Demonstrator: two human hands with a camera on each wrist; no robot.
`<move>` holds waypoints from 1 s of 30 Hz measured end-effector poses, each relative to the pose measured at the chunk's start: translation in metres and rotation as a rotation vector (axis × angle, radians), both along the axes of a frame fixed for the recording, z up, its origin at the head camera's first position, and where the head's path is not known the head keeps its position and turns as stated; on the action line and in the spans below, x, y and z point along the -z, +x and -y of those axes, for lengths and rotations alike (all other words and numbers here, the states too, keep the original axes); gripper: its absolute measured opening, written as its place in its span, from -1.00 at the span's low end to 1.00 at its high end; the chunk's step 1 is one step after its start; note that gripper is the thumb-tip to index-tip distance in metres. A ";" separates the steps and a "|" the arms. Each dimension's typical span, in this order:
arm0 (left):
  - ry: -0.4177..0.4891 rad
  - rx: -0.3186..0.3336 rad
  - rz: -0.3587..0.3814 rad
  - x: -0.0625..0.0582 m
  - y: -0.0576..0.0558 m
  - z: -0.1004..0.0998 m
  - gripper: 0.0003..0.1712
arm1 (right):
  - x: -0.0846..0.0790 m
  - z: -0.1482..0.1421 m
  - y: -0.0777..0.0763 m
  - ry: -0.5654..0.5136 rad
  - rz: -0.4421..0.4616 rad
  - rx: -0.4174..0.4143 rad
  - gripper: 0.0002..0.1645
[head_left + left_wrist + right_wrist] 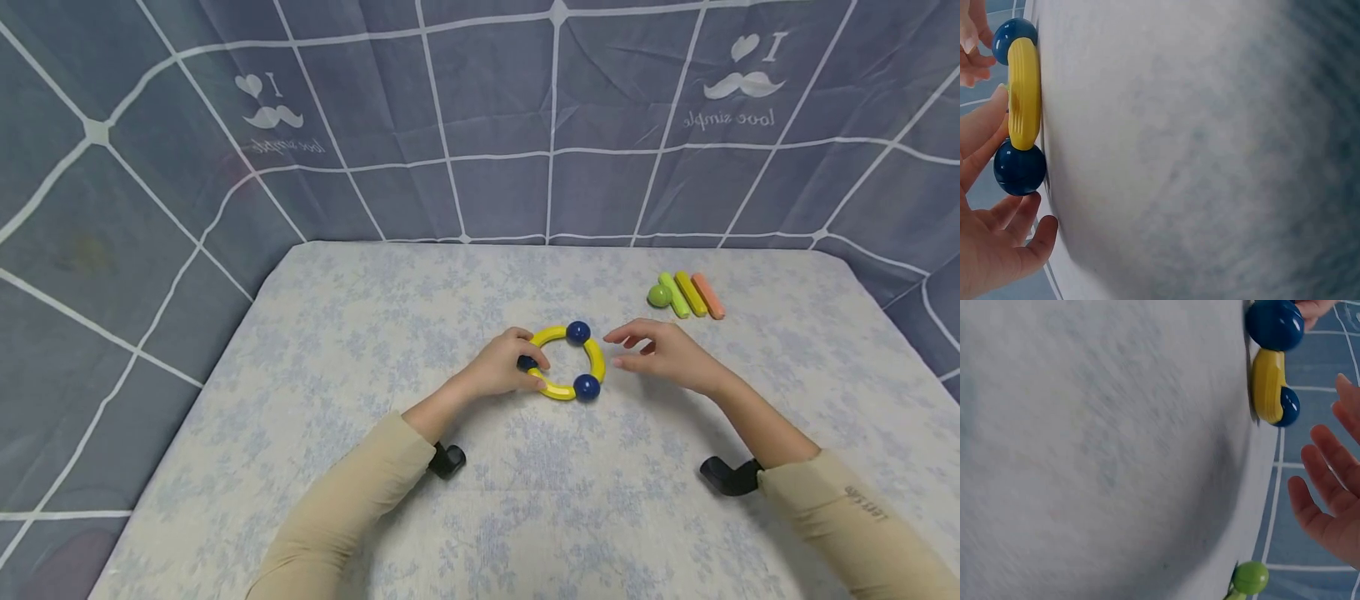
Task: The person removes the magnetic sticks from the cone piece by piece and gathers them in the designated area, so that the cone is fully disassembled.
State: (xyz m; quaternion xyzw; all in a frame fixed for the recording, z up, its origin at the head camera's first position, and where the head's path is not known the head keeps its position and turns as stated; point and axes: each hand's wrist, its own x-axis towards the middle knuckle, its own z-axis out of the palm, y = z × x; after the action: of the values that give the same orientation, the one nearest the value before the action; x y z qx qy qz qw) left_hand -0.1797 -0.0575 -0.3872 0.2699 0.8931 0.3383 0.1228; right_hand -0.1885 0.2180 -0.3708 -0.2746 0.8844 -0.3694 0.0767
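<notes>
A ring (597, 363) of three curved yellow rods and three dark blue balls lies flat on the cloth-covered table. My left hand (501, 365) holds its left side, thumb at the lower rod and fingers over the upper one, partly hiding the left blue ball. In the left wrist view, a yellow rod (1024, 94) and a blue ball (1019, 167) sit close to the thumb and fingertips. To the right of the ring, my right hand (670, 353) hovers with loosely bent fingers and nothing in them. The right wrist view shows these fingers (1329, 459) apart from the ring.
At the back right lie a green ball (659, 296) with a light green stick (674, 295), a yellow stick (691, 293) and an orange stick (708, 296), side by side. A grey-blue curtain (495, 92) with white lines hangs behind the table (465, 533).
</notes>
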 end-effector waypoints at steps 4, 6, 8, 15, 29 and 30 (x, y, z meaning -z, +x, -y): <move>0.001 0.019 -0.026 0.000 0.000 0.001 -0.80 | 0.006 0.008 0.004 0.015 -0.034 -0.074 -0.61; -0.006 0.017 -0.031 0.001 0.000 0.001 -0.82 | 0.009 0.012 0.005 0.023 -0.047 -0.106 -0.60; -0.014 0.010 -0.027 0.001 0.000 0.001 -0.82 | 0.011 0.014 0.007 0.032 -0.049 -0.132 -0.59; -0.047 -0.003 -0.047 0.001 -0.001 -0.001 -0.83 | 0.017 0.020 0.009 0.117 -0.071 -0.174 -0.57; -0.074 -0.011 -0.095 0.003 -0.002 -0.003 -0.90 | 0.014 0.037 0.016 0.275 -0.255 -0.273 -0.52; -0.075 -0.009 -0.097 0.003 -0.001 -0.004 -0.90 | 0.015 0.039 0.017 0.289 -0.275 -0.283 -0.53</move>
State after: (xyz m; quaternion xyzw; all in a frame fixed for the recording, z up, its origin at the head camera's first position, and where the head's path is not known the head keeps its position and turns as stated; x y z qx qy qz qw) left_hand -0.1811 -0.0540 -0.3903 0.2772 0.9113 0.2915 0.0880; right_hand -0.1715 0.1790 -0.3855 -0.4298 0.8829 -0.1835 0.0451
